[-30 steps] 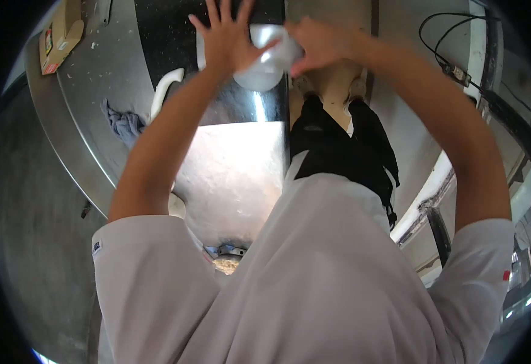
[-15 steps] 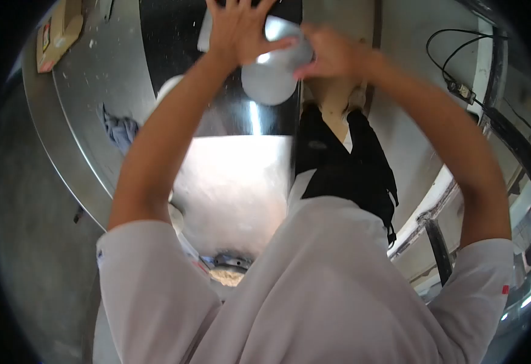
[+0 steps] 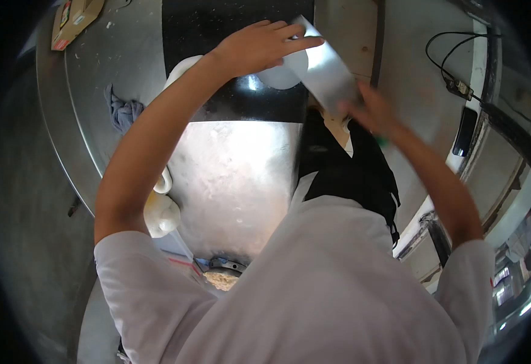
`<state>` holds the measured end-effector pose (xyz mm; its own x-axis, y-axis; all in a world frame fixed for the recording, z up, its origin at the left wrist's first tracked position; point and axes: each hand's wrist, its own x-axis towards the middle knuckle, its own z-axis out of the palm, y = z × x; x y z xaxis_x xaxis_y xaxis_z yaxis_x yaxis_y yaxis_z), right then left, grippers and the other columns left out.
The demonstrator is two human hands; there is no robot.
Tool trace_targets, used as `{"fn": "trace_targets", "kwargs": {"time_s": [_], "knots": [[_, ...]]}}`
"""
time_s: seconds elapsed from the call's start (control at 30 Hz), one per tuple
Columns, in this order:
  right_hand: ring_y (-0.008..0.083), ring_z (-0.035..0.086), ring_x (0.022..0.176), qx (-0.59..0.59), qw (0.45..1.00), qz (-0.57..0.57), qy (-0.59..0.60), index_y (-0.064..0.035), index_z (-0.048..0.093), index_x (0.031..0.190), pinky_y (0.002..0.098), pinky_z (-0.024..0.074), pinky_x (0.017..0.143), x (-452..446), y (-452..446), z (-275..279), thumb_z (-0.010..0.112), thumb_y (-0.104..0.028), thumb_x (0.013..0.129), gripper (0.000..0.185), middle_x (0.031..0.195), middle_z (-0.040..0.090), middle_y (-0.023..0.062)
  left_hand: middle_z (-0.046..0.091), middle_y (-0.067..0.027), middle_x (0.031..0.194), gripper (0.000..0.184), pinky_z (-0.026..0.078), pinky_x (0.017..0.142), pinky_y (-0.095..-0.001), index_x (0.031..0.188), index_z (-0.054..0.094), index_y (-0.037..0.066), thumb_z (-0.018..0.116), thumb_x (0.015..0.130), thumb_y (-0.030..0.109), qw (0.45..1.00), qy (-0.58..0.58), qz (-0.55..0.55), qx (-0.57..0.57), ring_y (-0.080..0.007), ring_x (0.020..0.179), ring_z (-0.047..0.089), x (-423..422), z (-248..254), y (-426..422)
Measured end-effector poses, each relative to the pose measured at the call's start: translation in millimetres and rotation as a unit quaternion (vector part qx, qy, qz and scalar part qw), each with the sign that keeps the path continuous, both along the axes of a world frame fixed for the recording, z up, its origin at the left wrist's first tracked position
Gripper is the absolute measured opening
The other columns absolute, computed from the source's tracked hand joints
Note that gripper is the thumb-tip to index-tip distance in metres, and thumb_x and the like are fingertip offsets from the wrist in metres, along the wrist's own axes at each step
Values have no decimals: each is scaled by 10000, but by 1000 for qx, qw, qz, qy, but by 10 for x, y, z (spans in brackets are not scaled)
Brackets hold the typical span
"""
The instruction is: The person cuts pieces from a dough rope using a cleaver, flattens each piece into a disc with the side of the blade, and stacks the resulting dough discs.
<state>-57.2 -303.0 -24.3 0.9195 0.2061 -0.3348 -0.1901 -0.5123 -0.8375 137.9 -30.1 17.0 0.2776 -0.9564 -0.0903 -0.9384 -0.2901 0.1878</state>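
Note:
A broad, shiny metal blade, shaped like a cleaver, is tilted over the right edge of the black board. My right hand, blurred by motion, grips its lower end; a bit of green shows beneath that hand. My left hand has its fingers stretched out, their tips on or just over the blade's upper end. A thin, round, whitish disc lies on the board under my left hand, partly covered by hand and blade.
A pale metal surface adjoins the board. At the left are a grey cloth, a cardboard box and a white container. A beige, lumpy mass sits near my body. Cables hang at the right.
The blade has swung up and right from above the disc, tilting. My right hand has moved down and right; my left hand has turned rightward across the blade. The view has shifted slightly.

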Motion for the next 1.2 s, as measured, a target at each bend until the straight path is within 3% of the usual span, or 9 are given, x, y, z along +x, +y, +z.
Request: {"fn": "trace_targets", "kwargs": {"time_s": [0.03, 0.07, 0.17, 0.23, 0.53, 0.73, 0.8, 0.97, 1.2], "knots": [[346, 623, 1234, -65, 992, 41, 96, -9, 514, 1428, 451, 488, 1030, -432, -104, -28, 764, -400, 921, 688, 1308, 654, 221, 594, -54, 1411, 704, 479, 1070, -408, 1469, 506, 209, 790, 835, 94, 1000, 13, 11, 17, -252, 1262, 610, -20, 17, -54], [381, 702, 963, -38, 997, 23, 65, 13, 580, 1297, 427, 539, 837, -798, -145, 95, 798, -331, 909, 563, 1060, 712, 241, 594, -54, 1411, 704, 479, 1070, -408, 1469, 506, 209, 790, 835, 94, 1000, 6, 15, 13, -252, 1262, 610, 15, 32, -117], [382, 715, 836, -31, 991, 37, 126, 25, 586, 1249, 407, 551, 769, -1217, -340, 361, 796, -329, 913, 532, 923, 723, 217, 739, -39, 1068, 323, 507, 975, -405, 1176, 705, 146, 722, 860, 79, 997, 32, -2, 63, -249, 1111, 683, 101, 39, -199], [379, 713, 797, -35, 992, -58, 103, 29, 583, 1240, 404, 551, 754, -1193, -439, 391, 788, -326, 918, 521, 886, 726, 202, 728, -42, 1096, 258, 501, 973, -412, 1113, 715, 145, 722, 861, 93, 995, 28, -10, 99, -246, 1112, 676, 135, 100, -253], [368, 674, 1078, -56, 997, -32, -30, -13, 626, 1253, 424, 527, 912, 1508, -39, 313, 756, -362, 912, 504, 1179, 699, 215, 669, -71, 1149, 141, 477, 999, -430, 975, 740, 105, 750, 835, 108, 994, 30, -4, 103, -274, 1114, 631, 167, 299, -230], [410, 656, 1084, 54, 982, 180, 0, -6, 572, 1282, 496, 499, 956, 501, 273, -68, 753, -389, 894, 574, 1195, 675, 246, 749, -180, 969, 324, 563, 858, -445, 1004, 725, 44, 734, 681, 69, 960, 211, 113, 149, -369, 966, 718, 68, 788, -165], [451, 640, 1093, -81, 977, 197, 31, 0, 575, 1239, 502, 503, 930, 217, 185, 38, 748, -382, 906, 535, 1170, 667, 271, 749, -187, 986, 320, 566, 846, -454, 1009, 719, 42, 728, 690, 55, 958, 219, 120, 141, -375, 989, 715, 150, 912, -80], [484, 656, 1013, -30, 983, 173, 55, -1, 598, 1203, 480, 525, 869, 299, -21, 283, 755, -349, 920, 475, 1057, 687, 271, 740, -204, 986, 321, 556, 861, -459, 1048, 688, 38, 708, 729, 2, 926, 317, 204, 15, -413, 1000, 706, 553, 693, 123], [487, 672, 1005, -4, 967, 230, 110, 17, 593, 1123, 507, 525, 839, 1279, -22, 278, 766, -348, 913, 455, 1026, 691, 304, 662, -68, 849, 233, 521, 748, -333, 1037, 628, 20, 745, 835, 21, 851, 320, 375, -181, -139, 818, 654, 1770, 827, -12]]}}
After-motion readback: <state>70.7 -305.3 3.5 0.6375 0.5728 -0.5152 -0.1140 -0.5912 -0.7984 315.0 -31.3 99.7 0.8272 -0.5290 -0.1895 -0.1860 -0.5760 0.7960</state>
